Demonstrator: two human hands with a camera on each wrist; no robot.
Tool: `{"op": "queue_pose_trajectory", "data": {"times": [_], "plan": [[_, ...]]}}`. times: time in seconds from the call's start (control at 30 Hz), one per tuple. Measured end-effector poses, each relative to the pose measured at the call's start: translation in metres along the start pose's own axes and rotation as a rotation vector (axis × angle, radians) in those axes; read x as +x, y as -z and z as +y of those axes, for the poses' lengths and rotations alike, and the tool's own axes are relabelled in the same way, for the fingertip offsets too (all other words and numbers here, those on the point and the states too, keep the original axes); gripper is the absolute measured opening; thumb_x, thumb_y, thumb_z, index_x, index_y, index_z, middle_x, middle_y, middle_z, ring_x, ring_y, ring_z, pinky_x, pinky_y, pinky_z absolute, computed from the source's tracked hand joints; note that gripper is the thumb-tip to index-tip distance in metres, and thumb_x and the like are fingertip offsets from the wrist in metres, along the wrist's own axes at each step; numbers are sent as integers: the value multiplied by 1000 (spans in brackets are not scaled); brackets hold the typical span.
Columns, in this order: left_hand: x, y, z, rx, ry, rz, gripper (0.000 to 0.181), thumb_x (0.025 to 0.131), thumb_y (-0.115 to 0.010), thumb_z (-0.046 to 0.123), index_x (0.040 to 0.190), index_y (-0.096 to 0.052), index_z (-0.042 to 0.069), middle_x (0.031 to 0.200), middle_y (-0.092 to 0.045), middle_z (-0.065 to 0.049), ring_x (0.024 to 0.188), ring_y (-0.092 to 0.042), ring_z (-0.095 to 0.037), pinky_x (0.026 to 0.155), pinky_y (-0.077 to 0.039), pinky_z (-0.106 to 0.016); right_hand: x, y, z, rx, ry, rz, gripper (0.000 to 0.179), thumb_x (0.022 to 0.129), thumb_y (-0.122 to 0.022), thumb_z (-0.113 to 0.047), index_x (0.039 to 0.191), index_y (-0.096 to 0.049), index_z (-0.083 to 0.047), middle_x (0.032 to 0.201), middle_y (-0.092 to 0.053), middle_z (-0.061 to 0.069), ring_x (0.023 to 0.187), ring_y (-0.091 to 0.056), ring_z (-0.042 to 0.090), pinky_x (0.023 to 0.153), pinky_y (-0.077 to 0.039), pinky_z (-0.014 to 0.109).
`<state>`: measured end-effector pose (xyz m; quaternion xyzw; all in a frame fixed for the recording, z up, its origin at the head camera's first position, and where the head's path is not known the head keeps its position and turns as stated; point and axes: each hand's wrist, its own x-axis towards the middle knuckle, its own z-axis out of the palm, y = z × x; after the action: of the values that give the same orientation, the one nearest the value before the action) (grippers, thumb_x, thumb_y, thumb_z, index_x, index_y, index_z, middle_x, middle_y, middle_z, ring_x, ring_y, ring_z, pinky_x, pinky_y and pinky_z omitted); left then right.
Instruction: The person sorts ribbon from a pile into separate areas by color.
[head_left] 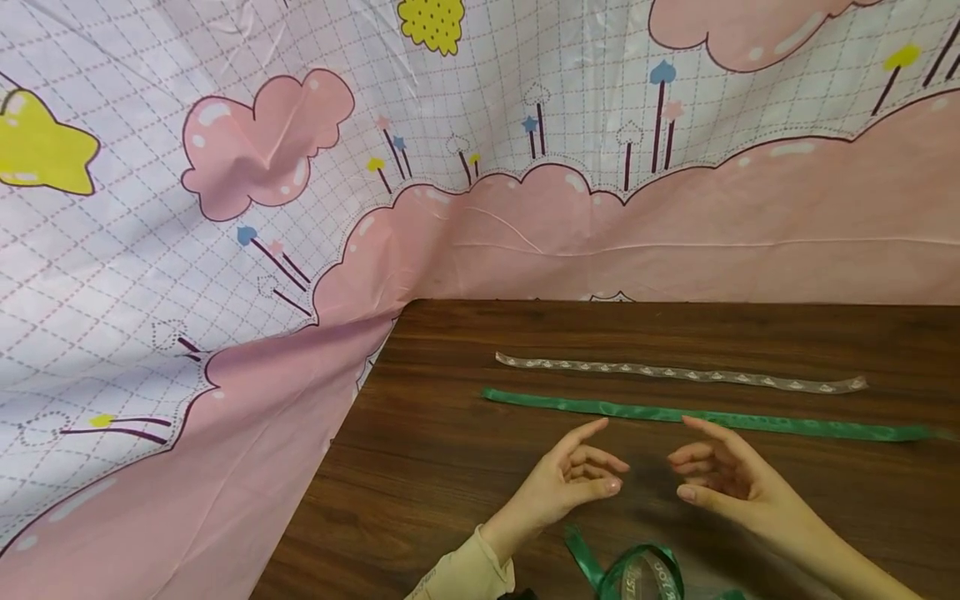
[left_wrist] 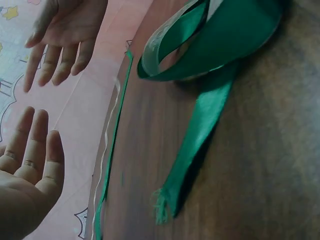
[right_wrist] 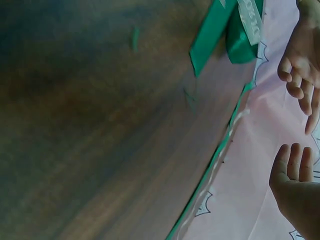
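Both hands hover over the dark wooden table, facing each other with a gap between them and nothing held. My left hand has its fingers loosely bent; my right hand mirrors it. Just beyond the fingertips, a green satin ribbon lies stretched across the table. Behind it runs a sheer ribbon with a white printed pattern, roughly parallel. Nearer the body, below the hands, sits a looped green ribbon together with a sheer lettered one; its frayed tail reaches over the wood.
Small green scraps lie on the tabletop. A pink and white cloth printed with clouds and stars hangs along the table's back and left edges.
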<state>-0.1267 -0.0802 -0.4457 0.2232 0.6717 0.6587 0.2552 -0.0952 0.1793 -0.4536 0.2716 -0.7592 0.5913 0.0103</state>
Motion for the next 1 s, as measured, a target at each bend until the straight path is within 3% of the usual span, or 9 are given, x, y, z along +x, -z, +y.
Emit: {"op": "queue_pose_trajectory", "data": {"times": [0.5,0.77,1.0], "plan": [[-9,-8,-13,13,23,-8,67,89,-63,18,145,-27,26,124,-58,-17,95,-59,-2,85,-50,-21,-15,-15,8,67,-17,-30,70,84,-55,14,143,-18,4,115,-55,-6,100,-58,4,78,-52,18],[-16,-12,-23,-2,69,-13,70,89,-63,16,147,-24,17,123,-58,-15,94,-58,-1,85,-49,-19,-21,-25,17,66,-22,-50,67,84,-56,12,140,-20,6,113,-55,-8,98,-57,3,77,-51,17],[-23,-18,-36,64,82,-37,70,89,-63,12,147,-24,15,120,-59,-12,94,-57,1,83,-48,-15,-27,-31,23,138,-55,-119,65,87,-54,9,141,-17,6,114,-54,-7,100,-57,3,78,-51,18]]}}
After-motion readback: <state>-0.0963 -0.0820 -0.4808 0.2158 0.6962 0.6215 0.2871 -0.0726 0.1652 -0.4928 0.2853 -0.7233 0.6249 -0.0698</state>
